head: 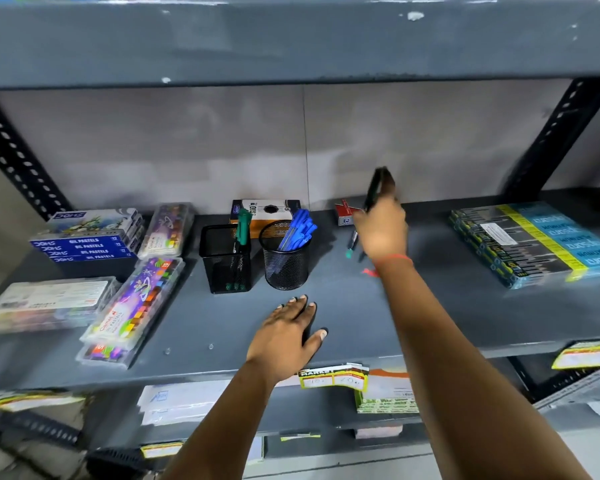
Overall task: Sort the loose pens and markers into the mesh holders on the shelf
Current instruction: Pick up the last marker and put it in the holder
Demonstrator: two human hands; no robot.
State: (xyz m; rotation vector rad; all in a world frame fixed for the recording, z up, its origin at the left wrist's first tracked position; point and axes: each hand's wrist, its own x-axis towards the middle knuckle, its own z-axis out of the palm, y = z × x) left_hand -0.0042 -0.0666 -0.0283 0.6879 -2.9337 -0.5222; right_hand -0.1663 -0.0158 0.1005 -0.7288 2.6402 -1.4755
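Two black mesh holders stand mid-shelf. The square holder (225,261) has green pens in it; the round holder (286,261) is full of blue pens (297,230). My right hand (383,230) is raised right of the round holder, shut on a few dark pens (378,188) that point upward and look blurred. Beneath that hand a couple of loose pens (352,245) lie on the grey shelf (447,306). A small red piece (369,272) lies near my wrist. My left hand (288,332) rests flat on the shelf in front of the holders, fingers spread, holding nothing.
Oil pastel boxes (87,244) and clear crayon cases (136,303) fill the shelf's left side. An orange and black box (267,211) stands behind the holders, a small red box (345,213) beside it. Stacked pencil packs (534,244) lie at the right. Another shelf hangs close overhead.
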